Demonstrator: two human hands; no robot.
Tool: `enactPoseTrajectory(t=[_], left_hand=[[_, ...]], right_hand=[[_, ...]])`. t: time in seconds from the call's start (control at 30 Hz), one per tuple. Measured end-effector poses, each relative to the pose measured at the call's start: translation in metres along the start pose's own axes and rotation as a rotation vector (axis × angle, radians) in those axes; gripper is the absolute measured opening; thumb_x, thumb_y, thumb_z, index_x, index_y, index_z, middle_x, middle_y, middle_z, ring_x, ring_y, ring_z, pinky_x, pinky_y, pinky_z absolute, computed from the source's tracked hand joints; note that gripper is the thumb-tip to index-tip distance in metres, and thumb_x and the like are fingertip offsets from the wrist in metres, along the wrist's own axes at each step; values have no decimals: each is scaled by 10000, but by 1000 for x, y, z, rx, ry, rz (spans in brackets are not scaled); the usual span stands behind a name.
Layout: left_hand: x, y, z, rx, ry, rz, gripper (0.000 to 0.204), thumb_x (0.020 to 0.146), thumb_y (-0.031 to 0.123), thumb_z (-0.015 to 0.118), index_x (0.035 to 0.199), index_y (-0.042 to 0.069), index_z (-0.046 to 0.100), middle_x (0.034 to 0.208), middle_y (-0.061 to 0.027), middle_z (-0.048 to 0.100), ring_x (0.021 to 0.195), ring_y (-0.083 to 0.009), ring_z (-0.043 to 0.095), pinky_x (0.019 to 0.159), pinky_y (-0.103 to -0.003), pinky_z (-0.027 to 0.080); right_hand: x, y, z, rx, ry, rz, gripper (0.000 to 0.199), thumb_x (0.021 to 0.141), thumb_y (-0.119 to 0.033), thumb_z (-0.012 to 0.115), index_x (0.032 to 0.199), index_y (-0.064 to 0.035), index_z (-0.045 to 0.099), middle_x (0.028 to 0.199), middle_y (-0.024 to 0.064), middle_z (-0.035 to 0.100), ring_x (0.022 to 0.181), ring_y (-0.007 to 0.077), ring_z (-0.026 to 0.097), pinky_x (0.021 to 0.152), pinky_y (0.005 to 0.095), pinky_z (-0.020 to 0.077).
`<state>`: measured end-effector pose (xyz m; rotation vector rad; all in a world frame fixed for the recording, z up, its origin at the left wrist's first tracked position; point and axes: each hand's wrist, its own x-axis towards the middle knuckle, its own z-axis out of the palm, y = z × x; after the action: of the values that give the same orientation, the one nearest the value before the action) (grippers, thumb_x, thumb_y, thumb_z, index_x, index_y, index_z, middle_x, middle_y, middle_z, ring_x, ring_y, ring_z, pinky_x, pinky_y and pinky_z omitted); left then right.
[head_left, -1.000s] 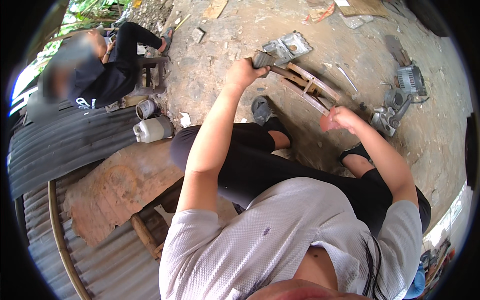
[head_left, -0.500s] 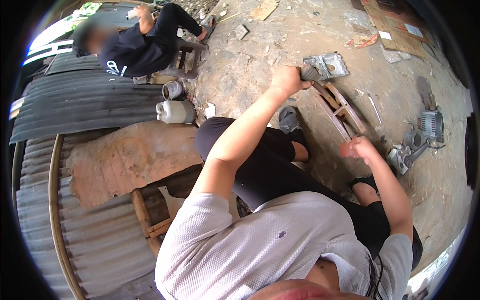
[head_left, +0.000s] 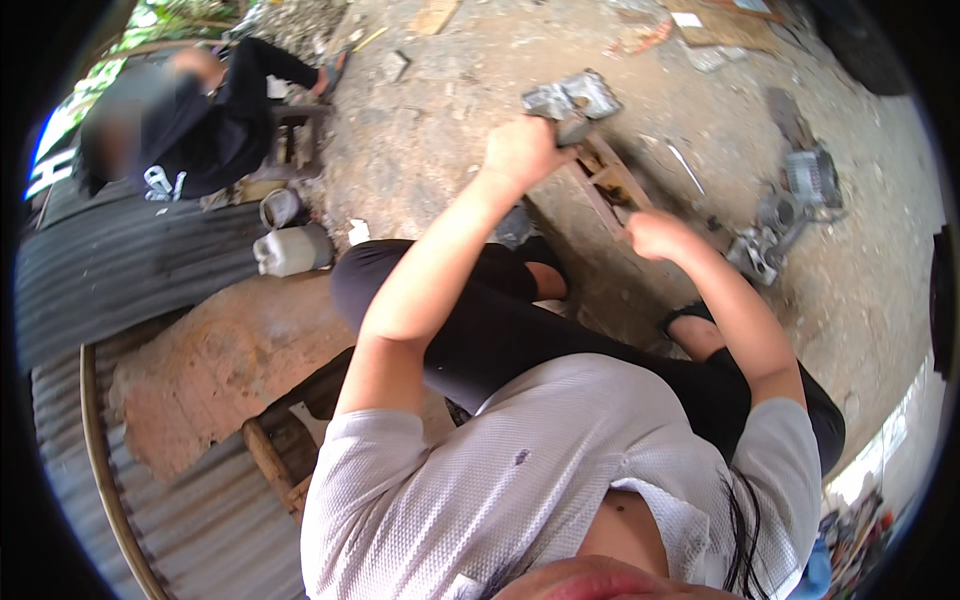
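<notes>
Fingers of the left hand (head_left: 522, 152) are closed around a grey metal casting (head_left: 572, 100), which is held just above the dirt ground (head_left: 440, 140) at the far end of a wooden frame (head_left: 608, 180). Those of the right hand (head_left: 655, 234) are curled at the near end of this frame, but I cannot tell if they grip it. Another grey engine part (head_left: 785, 215) lies on the ground further right. Behind, on the left, another person (head_left: 200, 130) sits near a white jug (head_left: 292, 249).

Left hand (head_left: 522, 152) gripping metal casting (head_left: 572, 98)
</notes>
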<state>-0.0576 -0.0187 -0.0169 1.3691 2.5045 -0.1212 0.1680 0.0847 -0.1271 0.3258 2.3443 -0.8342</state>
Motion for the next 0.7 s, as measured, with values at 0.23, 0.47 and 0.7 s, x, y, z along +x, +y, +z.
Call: enactPoseTrajectory(t=[0.23, 0.47, 0.7], left_hand=[[7, -7, -10, -69, -31, -69, 552, 793, 585, 731, 923, 49, 765, 926, -175, 753, 899, -334, 737, 799, -447, 594], [13, -29, -10, -123, -103, -126, 605, 752, 658, 735, 902, 74, 781, 920, -177, 756, 902, -340, 740, 810, -443, 585], [17, -46, -7, -171, -199, -165, 657, 751, 688, 727, 863, 43, 777, 843, -216, 740, 862, -368, 739, 790, -452, 571]], right_hand=[[-15, -15, -10, -205, 608, -283, 206, 897, -88, 555, 955, -37, 746, 952, 186, 737, 940, 334, 730, 776, 442, 606], [1, -15, 61, -564, 526, -252, 376, 934, -149, 519, 1205, 50, 686, 1376, 206, 629, 1295, 307, 597, 1111, 427, 464], [5, -22, 52, -588, 400, -205, 468, 937, -253, 538, 1226, 88, 679, 1393, 285, 586, 1333, 408, 540, 1158, 522, 383]])
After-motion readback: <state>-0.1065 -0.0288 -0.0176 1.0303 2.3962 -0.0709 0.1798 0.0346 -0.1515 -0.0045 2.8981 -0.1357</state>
